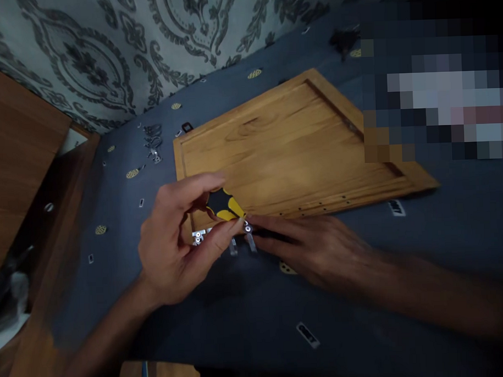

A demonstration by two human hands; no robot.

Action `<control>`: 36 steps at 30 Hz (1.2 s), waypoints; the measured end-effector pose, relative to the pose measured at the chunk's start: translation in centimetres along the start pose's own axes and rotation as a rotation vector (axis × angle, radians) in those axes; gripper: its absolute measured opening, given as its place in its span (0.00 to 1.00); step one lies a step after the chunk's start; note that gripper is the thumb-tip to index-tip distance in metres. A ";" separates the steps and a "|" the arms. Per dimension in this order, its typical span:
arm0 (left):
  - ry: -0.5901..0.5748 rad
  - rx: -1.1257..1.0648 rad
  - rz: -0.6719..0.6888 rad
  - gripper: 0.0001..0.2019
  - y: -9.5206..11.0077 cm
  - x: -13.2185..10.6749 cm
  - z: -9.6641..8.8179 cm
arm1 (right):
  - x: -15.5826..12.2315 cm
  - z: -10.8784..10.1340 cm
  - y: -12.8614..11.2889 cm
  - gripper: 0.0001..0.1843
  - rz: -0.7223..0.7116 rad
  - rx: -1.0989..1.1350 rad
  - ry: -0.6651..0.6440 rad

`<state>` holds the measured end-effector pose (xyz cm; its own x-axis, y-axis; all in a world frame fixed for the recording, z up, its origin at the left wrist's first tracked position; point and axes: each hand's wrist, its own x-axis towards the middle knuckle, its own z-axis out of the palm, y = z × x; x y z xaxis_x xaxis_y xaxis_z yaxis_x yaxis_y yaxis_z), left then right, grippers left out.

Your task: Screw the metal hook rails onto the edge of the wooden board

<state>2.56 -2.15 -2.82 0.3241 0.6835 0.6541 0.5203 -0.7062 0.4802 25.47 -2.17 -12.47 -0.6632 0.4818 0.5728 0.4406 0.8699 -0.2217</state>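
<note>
A metal fitting (249, 236) sat at the lower edge of the wooden panel (270, 149), mid-frame, apparently being screwed on. The left hand (171, 246) gripped a yellow-and-black screwdriver (222, 204); the right hand (319, 241) reached there, its grip unclear. Steady alignment seemed needed next.

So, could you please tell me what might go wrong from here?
The left hand grips the black-and-yellow handle close to the right hand, so a slip might nick its fingers. The small metal fitting at the wooden panel's near edge could twist out of line if it isn't held steady. The loose metal pieces on the blue cloth, left of the panel, might scatter if the cloth gets tugged.
</note>
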 end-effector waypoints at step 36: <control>0.095 -0.187 -0.008 0.30 0.5 1.0 -0.4 | -0.8 0.5 0.1 0.30 0.015 0.018 -0.029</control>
<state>2.81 -1.92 -1.69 0.2399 0.6750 0.6978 0.3639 -0.7289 0.5799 25.72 -2.36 -13.36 -0.6737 0.4977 0.5463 0.4398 0.8641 -0.2448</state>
